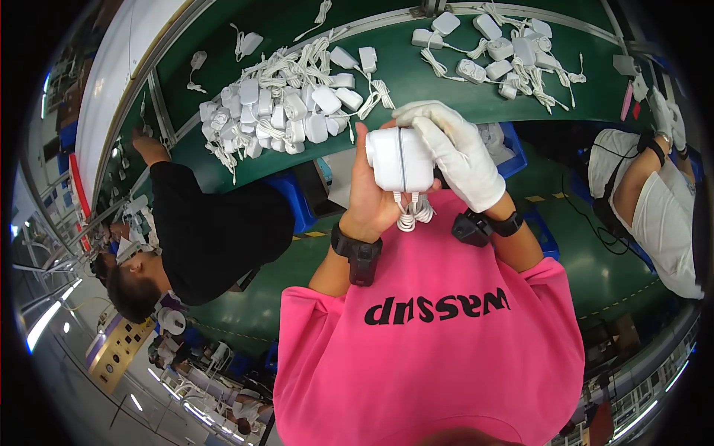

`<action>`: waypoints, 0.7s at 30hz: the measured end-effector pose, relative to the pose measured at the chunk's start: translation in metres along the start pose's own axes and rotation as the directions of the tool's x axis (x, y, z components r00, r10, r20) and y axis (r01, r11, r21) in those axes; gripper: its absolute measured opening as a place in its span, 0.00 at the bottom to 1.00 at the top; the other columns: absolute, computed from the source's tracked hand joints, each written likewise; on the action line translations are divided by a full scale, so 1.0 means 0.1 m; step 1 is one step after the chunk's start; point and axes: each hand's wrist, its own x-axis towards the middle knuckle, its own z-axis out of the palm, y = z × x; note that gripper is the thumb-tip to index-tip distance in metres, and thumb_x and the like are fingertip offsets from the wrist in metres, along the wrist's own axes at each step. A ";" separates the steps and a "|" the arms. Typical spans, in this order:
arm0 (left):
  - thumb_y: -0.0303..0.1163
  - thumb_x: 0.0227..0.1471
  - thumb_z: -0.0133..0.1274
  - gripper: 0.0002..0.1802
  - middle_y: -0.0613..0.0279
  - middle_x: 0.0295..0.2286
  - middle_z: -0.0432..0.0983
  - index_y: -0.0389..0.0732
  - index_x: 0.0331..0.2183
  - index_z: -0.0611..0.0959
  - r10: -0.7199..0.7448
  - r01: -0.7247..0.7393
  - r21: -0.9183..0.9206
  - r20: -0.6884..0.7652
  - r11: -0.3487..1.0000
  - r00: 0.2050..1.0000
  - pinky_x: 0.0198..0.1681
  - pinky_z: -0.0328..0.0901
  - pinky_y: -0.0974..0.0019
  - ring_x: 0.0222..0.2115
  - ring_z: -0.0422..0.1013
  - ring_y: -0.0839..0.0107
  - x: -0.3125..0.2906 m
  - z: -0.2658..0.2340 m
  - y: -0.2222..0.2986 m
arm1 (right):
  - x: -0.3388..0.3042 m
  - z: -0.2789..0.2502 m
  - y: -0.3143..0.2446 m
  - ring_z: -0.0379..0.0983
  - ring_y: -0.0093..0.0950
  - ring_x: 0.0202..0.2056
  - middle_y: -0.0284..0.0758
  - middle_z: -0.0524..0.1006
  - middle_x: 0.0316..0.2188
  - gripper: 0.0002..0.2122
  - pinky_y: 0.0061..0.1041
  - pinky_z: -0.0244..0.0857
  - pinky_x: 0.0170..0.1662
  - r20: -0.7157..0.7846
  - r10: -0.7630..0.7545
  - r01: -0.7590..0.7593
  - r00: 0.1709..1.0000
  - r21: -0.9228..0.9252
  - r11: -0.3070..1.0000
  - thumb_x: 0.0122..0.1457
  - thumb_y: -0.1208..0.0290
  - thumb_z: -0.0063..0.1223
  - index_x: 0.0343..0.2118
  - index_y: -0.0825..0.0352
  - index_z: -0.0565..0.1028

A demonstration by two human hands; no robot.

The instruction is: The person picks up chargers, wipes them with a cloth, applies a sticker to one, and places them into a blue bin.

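Two white power adapters (387, 162) sit pressed side by side in front of my chest, a dark seam between them and their white cords (413, 214) hanging bundled below. My bare left hand (366, 199) is closed around them from the left and underneath, thumb up along the side. My right hand (460, 152), in a white glove, wraps the adapters from the right with its fingers over the top edge. Part of its grip is hidden behind the adapters. Black devices are strapped to both my wrists.
A large heap of white corded adapters (279, 108) lies on the green work surface (401, 70), ahead to the left. A smaller group (513, 52) lies at the far right. A blue bin (513, 152) is beyond my right hand. Co-workers are at my left (216, 223) and right (643, 193).
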 end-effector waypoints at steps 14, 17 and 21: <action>0.62 0.55 0.30 0.30 0.47 0.47 0.65 0.50 0.46 0.70 -0.085 0.115 -0.178 0.167 0.977 0.982 0.30 0.70 0.47 0.41 0.68 0.52 -0.03 0.03 -0.18 | -0.58 -0.23 0.24 0.69 0.24 0.42 0.36 0.73 0.42 0.13 0.23 0.60 0.49 -0.192 0.175 -0.132 0.966 0.218 0.967 0.64 0.66 0.37 0.41 0.71 0.70; 0.62 0.55 0.30 0.31 0.44 0.49 0.62 0.49 0.46 0.70 -0.072 0.116 -0.203 0.210 0.972 0.975 0.32 0.70 0.46 0.43 0.67 0.52 0.00 -0.02 -0.21 | -0.82 -0.33 0.53 0.69 0.23 0.41 0.35 0.73 0.40 0.12 0.23 0.60 0.48 -0.222 0.277 -0.234 0.935 0.203 0.951 0.63 0.68 0.38 0.41 0.71 0.70; 0.62 0.55 0.31 0.31 0.44 0.49 0.62 0.49 0.46 0.71 -0.085 0.123 -0.195 0.193 0.973 0.977 0.36 0.70 0.44 0.43 0.67 0.51 0.05 0.00 -0.20 | -1.02 -0.38 0.67 0.69 0.21 0.41 0.34 0.74 0.37 0.10 0.22 0.61 0.47 -0.262 0.362 -0.305 0.895 0.236 0.923 0.62 0.70 0.40 0.40 0.71 0.70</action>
